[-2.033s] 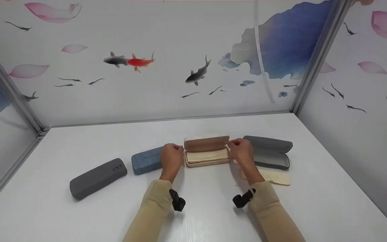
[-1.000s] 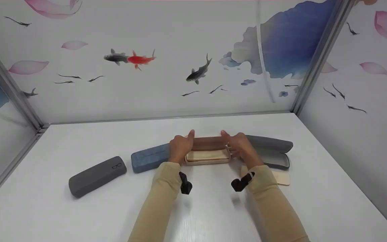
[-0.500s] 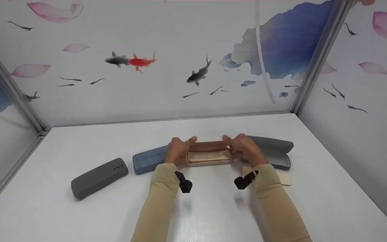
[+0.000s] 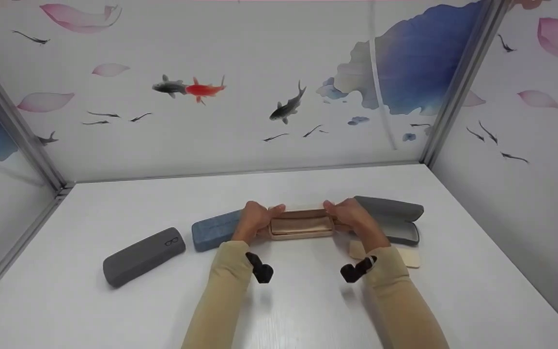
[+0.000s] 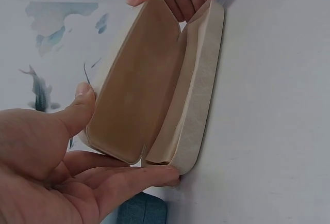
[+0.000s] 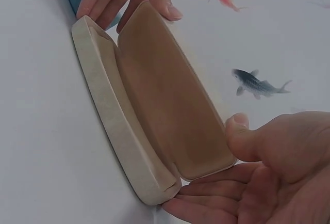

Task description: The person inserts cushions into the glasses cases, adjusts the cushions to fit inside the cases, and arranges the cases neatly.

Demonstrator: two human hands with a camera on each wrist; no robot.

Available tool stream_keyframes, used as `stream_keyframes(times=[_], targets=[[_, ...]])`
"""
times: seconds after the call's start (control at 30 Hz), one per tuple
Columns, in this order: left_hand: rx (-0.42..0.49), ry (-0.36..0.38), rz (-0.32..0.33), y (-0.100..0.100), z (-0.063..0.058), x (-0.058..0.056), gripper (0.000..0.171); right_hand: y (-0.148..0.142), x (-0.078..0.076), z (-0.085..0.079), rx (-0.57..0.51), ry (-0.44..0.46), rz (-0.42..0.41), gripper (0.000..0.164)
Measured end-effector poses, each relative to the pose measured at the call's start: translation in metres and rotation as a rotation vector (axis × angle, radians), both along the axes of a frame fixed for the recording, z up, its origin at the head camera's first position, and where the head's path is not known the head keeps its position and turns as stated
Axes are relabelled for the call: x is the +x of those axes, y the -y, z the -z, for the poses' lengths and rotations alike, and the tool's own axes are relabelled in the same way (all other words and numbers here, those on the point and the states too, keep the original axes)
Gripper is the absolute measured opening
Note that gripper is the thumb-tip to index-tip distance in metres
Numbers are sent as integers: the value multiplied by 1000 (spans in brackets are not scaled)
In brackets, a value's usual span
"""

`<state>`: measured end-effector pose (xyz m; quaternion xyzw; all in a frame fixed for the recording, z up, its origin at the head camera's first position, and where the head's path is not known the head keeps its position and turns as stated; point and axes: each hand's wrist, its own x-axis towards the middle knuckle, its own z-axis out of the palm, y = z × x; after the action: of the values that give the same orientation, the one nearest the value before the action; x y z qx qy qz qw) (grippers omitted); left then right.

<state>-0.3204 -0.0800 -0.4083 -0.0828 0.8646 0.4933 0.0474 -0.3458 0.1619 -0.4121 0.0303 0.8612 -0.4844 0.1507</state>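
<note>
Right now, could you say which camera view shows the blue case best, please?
The head view: most of the blue case shows, only its right end behind the left hand. The left wrist view catches just an end at the bottom; the right wrist view, a part at top left.

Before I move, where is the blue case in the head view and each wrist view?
Head: the blue case sits left of centre, its right end hidden by the left hand.
Left wrist: cut off at the bottom edge, below the left hand.
Right wrist: cut off at the upper left, partly behind the left hand.
Shared landmark: the open beige case, near the middle throughout.
</note>
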Motion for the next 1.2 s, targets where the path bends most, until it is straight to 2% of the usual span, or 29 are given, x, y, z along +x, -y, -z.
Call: stream_keyframes(times=[0.2, 0.37, 0.47, 0.57, 0.67, 0.77, 0.83, 1.07, 1.2], targets=[[46, -41, 16, 4, 6, 1, 41, -2, 4, 6, -3, 5, 20, 68], [88, -78, 53, 5, 10, 3, 55, -8, 4, 11, 16, -5, 41, 71], [88, -100, 60, 4, 12, 5, 55, -9, 4, 15, -60, 9, 58, 68], [82, -101, 51, 3, 14, 7, 44, -10, 2, 19, -142, 18, 80, 64], [54, -100, 28, 3, 14, 10, 34, -11, 2, 21, -171, 23, 95, 61], [32, -94, 17, 3, 15, 11, 51, -11, 1, 23, -183, 33, 98, 66], [35, -86, 19, 3, 16, 12, 55, -13, 1, 23, -174, 31, 103, 67], [48, -79, -1, 5, 19, 12, 55, -16, 2, 23, -155, -3, 58, 53], [25, -79, -3, 5, 21, 12, 54, -18, 2, 24, -188, 3, 52, 33]])
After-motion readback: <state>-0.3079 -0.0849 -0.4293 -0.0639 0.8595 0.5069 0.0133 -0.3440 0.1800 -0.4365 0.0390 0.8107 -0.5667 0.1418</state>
